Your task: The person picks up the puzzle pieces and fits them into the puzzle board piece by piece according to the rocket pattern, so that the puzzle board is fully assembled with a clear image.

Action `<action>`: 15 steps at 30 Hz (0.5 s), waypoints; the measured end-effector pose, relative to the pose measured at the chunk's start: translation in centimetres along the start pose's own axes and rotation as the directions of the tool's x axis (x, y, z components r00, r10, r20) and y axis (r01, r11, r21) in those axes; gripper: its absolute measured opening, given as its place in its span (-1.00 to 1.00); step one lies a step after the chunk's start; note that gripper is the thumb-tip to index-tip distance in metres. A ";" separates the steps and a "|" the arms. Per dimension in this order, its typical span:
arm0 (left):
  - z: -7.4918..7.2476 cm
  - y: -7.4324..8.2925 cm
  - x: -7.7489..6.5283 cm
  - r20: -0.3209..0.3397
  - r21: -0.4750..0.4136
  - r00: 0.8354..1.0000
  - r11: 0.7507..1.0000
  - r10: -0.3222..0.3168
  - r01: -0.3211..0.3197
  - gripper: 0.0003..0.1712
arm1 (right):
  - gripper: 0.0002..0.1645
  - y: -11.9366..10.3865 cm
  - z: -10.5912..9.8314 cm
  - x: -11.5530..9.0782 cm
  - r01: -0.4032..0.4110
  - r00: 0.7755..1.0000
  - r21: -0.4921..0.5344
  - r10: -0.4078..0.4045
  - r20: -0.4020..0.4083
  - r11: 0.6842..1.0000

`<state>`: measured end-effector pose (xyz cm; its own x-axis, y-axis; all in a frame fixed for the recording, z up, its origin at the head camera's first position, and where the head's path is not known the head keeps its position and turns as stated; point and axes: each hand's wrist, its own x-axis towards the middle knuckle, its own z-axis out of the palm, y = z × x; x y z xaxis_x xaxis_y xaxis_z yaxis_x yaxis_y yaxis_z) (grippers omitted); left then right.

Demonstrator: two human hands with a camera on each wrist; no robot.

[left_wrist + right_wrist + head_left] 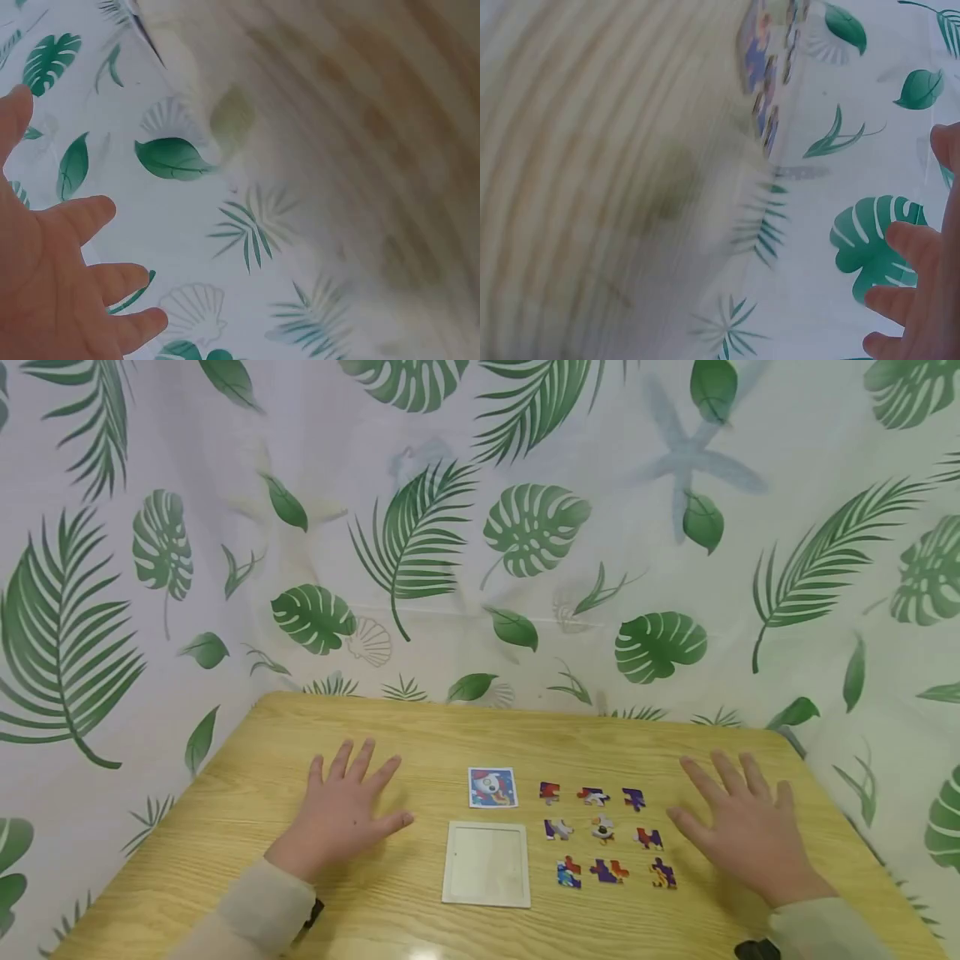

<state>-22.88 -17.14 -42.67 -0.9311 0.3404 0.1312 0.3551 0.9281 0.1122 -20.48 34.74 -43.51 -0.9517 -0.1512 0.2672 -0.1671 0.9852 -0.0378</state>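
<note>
My left hand (343, 814) is over the left part of the table with its fingers spread, holding nothing. To the right of the loose jigsaw pieces, my right hand (742, 831) is spread the same way with nothing in it. Between the hands lies a pale square puzzle frame (447, 864) with a raised border. Just beyond it is a small picture card (492, 787) showing a white cartoon dog on blue. Several jigsaw pieces (602, 829) in purple, red and white lie apart in rows beside them. The right wrist view catches some jigsaw pieces (761, 75) edge-on.
The wooden table (405, 727) has visible grain and reaches back to a leaf-printed curtain (450, 527), which also hangs along both sides. Dark bands (313, 913) show at both cuffs of the light sleeves (255, 906).
</note>
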 end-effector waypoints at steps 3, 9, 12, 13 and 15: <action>0.4 0.8 0.2 0.045 -0.091 0.999 0.996 0.026 -0.022 -0.03 | -0.07 -1.2 0.0 0.4 0.018 1.000 0.044 -0.018 0.007 0.999; 1.1 2.3 1.0 0.129 -0.344 0.984 0.936 0.126 -0.075 -0.03 | -0.13 -4.9 0.2 1.8 0.051 0.998 0.185 -0.058 0.030 0.981; 1.9 2.6 1.6 0.174 -0.489 0.967 0.868 0.185 -0.078 -0.04 | -0.15 -6.9 0.7 2.8 0.056 0.997 0.266 -0.069 0.042 0.962; 2.2 2.7 1.8 0.189 -0.530 0.961 0.845 0.201 -0.073 -0.05 | -0.17 -7.5 1.0 3.2 0.059 0.996 0.280 -0.074 0.042 0.958; 3.0 2.9 1.9 0.205 -0.579 0.952 0.812 0.227 -0.070 -0.07 | -0.21 -8.4 1.5 3.8 0.064 0.995 0.292 -0.083 0.052 0.954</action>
<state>-23.91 -13.35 -45.04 -0.8228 0.5660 -0.0512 0.4017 0.6429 0.6522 -23.06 25.79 -43.67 -0.9468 -0.2362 0.2186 -0.2955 0.9069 -0.3002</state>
